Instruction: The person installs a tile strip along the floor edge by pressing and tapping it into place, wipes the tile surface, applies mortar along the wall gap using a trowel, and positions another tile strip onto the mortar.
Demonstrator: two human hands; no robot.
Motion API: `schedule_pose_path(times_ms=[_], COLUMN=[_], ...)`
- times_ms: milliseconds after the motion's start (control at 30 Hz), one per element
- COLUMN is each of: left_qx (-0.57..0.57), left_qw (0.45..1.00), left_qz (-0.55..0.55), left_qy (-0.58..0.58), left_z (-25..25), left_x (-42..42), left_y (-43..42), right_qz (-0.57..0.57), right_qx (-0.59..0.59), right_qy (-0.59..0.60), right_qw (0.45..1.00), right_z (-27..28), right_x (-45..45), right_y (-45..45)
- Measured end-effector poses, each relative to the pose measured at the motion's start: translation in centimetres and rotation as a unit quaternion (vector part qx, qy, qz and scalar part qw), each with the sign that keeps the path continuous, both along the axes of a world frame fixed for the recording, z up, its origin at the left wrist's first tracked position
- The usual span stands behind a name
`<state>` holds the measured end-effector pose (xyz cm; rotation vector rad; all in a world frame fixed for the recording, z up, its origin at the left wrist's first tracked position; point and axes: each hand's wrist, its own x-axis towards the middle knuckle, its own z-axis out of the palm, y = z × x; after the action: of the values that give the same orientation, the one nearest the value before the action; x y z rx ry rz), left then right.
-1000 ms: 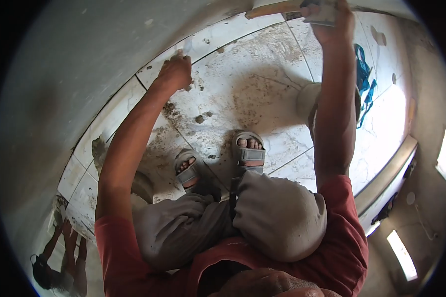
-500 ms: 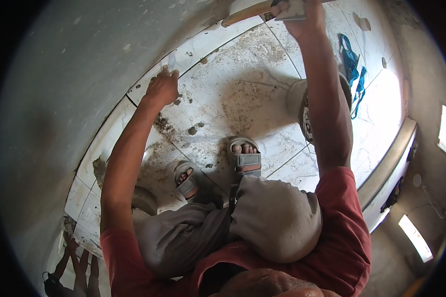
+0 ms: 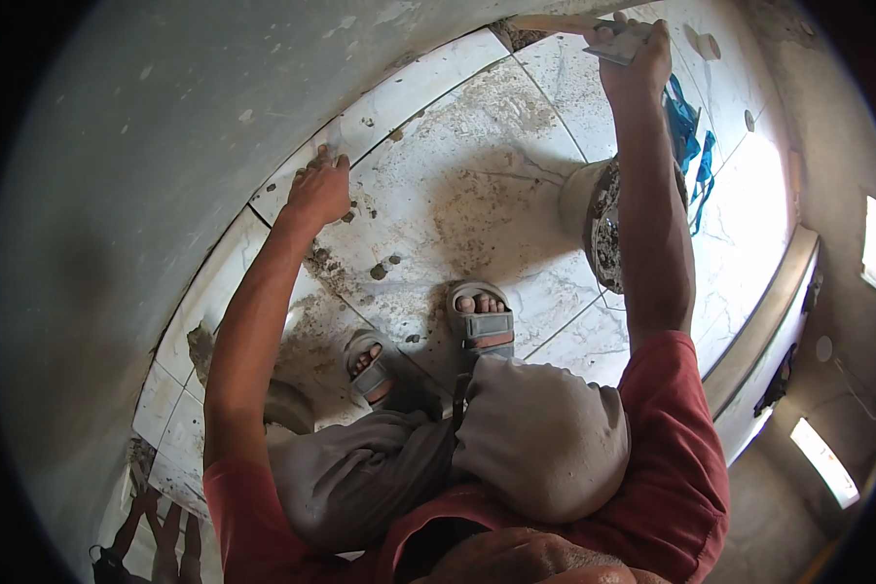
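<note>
My left hand [image 3: 319, 187] is at the narrow tile strip [image 3: 391, 105] along the wall foot, its fingertips on or just over the tile. Some of its fingers are stretched out and others bent, and nothing shows in them. Farther off, at the top of the view, my right hand [image 3: 642, 63] is closed around a flat grey blade [image 3: 618, 46], like that of a trowel. A wooden strip [image 3: 553, 22] runs beside this hand near the wall; whether the fingers also grip it I cannot tell.
A bucket-like container [image 3: 579, 200] with a mortar-smeared rim stands under my right forearm. Mortar crumbs [image 3: 379, 272] dot the marbled floor tiles [image 3: 438, 229]. Blue straps [image 3: 686, 127] lie at right. The grey wall [image 3: 146, 165] curves along the left. Another person's limbs [image 3: 165, 545] show at bottom left.
The right hand has come slightly nearer and to the right, bringing the blade along. The wooden strip's near end has shifted right, away from the tile strip. The left hand's fingers have bent slightly.
</note>
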<state>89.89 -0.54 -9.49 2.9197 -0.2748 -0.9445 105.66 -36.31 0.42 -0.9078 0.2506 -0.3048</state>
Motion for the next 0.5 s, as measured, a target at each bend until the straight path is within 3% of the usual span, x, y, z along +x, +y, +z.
schedule_pose_path(times_ms=[100,233,267,300,333,367,400,433,500], left_qx=[-0.012,-0.007,-0.004,-0.006,-0.006,-0.012,-0.005,-0.009,-0.017], left_qw=[1.0,1.0,1.0,1.0,1.0,1.0,1.0,1.0,1.0], left_qz=[-0.002,-0.012,-0.009,-0.01,-0.013,-0.022,-0.021,-0.005,0.008], left_qy=[-0.01,-0.014,-0.011,0.001,0.012,-0.007,-0.006,0.0,-0.025], left_z=[-0.1,-0.4,-0.2,0.3,0.5,-0.4,0.0,0.5,0.0], left_x=[-0.3,0.0,0.1,0.2,0.4,0.3,0.1,0.0,-0.2], left_y=[0.3,0.5,0.4,0.2,0.3,0.7,0.7,0.4,0.8], right_qz=[-0.03,0.104,0.176,0.254,0.307,0.294,0.35,0.359,0.379], right_qx=[0.066,-0.058,-0.447,-0.462,-0.575,-0.493,-0.414,-0.57,-0.614], right_qy=[0.027,0.068,-0.031,0.004,0.031,-0.019,0.113,0.041,-0.059], right_qw=[0.997,0.991,0.877,0.85,0.758,0.819,0.833,0.738,0.69], right_z=[-0.7,2.4,3.4,3.9,5.0,4.2,5.0,3.3,-1.4], right_x=[0.0,-5.4,-8.4,-10.3,-12.1,-14.6,-16.8,-18.3,-22.0], right_y=[-0.6,2.3,3.7,4.1,5.3,6.8,8.6,9.5,10.8])
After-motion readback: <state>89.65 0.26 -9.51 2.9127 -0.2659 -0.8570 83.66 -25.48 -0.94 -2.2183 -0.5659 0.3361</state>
